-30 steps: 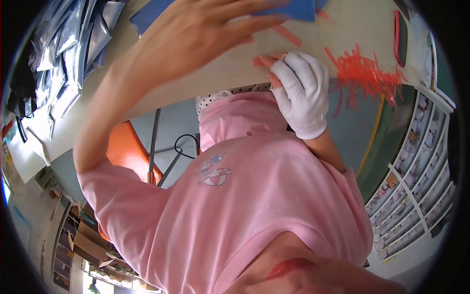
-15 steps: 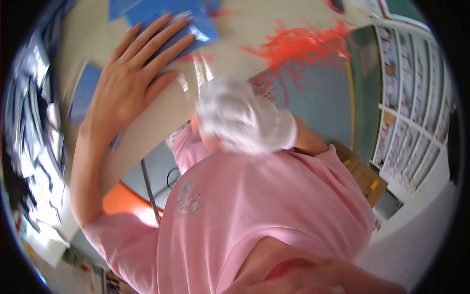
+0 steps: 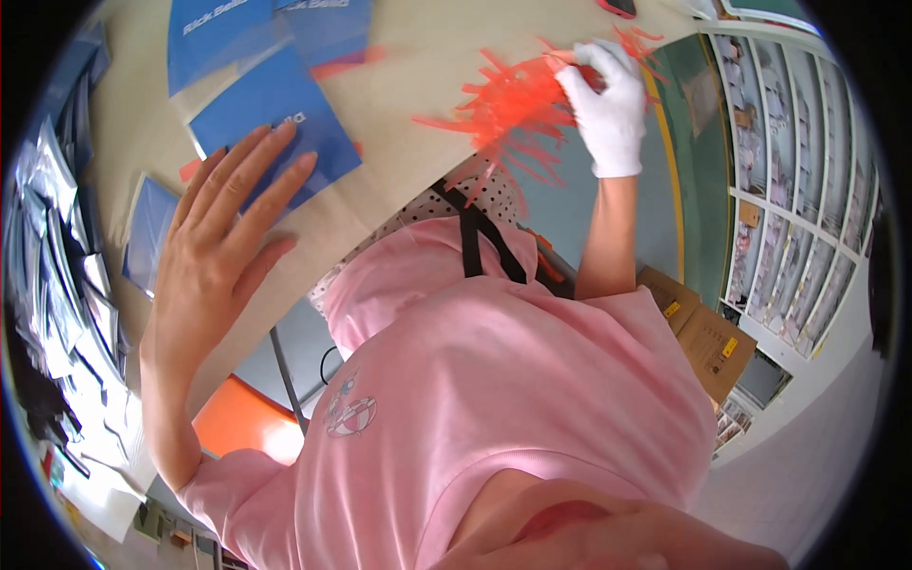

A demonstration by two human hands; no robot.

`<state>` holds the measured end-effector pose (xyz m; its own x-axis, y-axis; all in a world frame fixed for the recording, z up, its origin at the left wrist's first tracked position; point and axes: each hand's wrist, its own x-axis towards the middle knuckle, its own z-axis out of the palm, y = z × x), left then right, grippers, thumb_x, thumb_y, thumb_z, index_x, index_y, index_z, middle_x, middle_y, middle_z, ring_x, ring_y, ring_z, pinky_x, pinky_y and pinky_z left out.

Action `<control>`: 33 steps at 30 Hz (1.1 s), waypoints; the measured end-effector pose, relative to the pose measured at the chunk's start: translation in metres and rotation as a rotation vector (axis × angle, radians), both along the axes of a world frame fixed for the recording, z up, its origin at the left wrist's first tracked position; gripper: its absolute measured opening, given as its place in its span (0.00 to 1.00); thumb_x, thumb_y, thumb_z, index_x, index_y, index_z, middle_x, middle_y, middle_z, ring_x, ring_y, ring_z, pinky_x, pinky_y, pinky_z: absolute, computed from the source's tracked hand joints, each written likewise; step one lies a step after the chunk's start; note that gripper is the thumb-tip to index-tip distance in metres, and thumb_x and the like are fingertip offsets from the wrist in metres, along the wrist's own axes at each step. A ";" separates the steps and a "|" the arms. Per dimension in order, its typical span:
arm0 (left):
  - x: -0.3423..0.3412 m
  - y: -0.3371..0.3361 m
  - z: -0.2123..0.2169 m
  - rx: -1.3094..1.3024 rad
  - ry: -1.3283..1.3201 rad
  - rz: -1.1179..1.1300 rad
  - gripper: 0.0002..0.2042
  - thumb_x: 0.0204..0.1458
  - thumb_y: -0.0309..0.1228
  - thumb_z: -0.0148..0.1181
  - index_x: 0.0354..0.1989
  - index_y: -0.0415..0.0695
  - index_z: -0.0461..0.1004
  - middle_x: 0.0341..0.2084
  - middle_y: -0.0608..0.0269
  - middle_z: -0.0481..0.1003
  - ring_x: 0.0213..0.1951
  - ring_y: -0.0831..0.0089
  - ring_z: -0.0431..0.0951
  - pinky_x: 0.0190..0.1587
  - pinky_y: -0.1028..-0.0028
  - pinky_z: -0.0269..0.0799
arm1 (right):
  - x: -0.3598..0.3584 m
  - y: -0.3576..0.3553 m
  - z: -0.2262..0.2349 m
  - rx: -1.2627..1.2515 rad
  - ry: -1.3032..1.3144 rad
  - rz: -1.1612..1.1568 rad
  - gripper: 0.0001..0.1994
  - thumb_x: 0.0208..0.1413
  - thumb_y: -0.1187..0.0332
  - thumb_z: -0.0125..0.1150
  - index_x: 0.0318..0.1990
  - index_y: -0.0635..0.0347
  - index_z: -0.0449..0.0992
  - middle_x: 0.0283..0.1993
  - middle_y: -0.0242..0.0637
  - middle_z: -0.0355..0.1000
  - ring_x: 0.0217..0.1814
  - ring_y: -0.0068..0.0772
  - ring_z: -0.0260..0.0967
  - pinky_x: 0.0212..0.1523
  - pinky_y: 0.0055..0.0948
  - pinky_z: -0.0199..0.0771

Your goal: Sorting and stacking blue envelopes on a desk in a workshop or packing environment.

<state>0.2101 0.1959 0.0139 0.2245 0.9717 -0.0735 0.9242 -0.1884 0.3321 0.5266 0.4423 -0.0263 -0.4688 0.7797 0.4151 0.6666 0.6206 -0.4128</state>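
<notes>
My left hand (image 3: 211,233) lies with fingers stretched out, its fingertips on the lower edge of a flat blue packet (image 3: 318,157). Bits of red strip (image 3: 350,63) stick out around that packet. At the table's right edge is a loose heap of thin red strips (image 3: 513,100), some hanging over the side. Over the heap's far right end, my right hand (image 3: 613,114) wears a white glove that leaves the thumb and index fingertips bare. Those fingertips are pinched together at a red strip among the others.
More blue packets (image 3: 223,38) lie at the far left, with another (image 3: 152,228) beside my left wrist. Many clear-wrapped packets (image 3: 62,247) are piled along the left. A dark red object (image 3: 619,8) sits at the far edge. Cardboard boxes (image 3: 708,342) and shelving (image 3: 798,190) stand right.
My right hand has gone from in front of my chest out to the red strips. A clear film seen near it earlier no longer shows. My left hand has shifted slightly nearer.
</notes>
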 end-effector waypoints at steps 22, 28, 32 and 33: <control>-0.028 -0.018 -0.028 0.236 -0.211 0.074 0.26 0.53 0.27 0.62 0.63 0.46 0.71 0.67 0.62 0.66 0.70 0.57 0.62 0.72 0.52 0.53 | -0.085 -0.103 0.016 0.109 -0.026 0.917 0.15 0.35 0.70 0.77 0.31 0.52 0.75 0.45 0.30 0.79 0.48 0.39 0.73 0.41 0.39 0.71; -0.030 -0.012 -0.035 0.221 -0.367 0.169 0.35 0.48 0.26 0.67 0.68 0.47 0.65 0.68 0.58 0.63 0.68 0.54 0.64 0.69 0.55 0.60 | -0.110 -0.112 0.038 -0.689 0.049 0.484 0.07 0.53 0.73 0.70 0.37 0.60 0.76 0.34 0.31 0.78 0.37 0.28 0.75 0.39 0.27 0.74; -0.033 -0.004 -0.012 0.336 -0.665 -0.033 0.42 0.51 0.25 0.65 0.75 0.44 0.49 0.72 0.46 0.53 0.71 0.50 0.58 0.70 0.56 0.58 | -0.126 -0.115 0.030 -0.746 0.115 0.305 0.08 0.56 0.70 0.69 0.39 0.63 0.77 0.31 0.32 0.77 0.31 0.22 0.73 0.37 0.22 0.73; -0.029 -0.011 0.005 -0.016 -0.638 0.180 0.47 0.47 0.19 0.66 0.75 0.42 0.46 0.71 0.43 0.53 0.69 0.47 0.60 0.68 0.57 0.61 | -0.127 -0.117 0.027 -0.681 0.142 0.302 0.08 0.57 0.70 0.69 0.39 0.63 0.77 0.30 0.31 0.77 0.29 0.20 0.72 0.35 0.21 0.73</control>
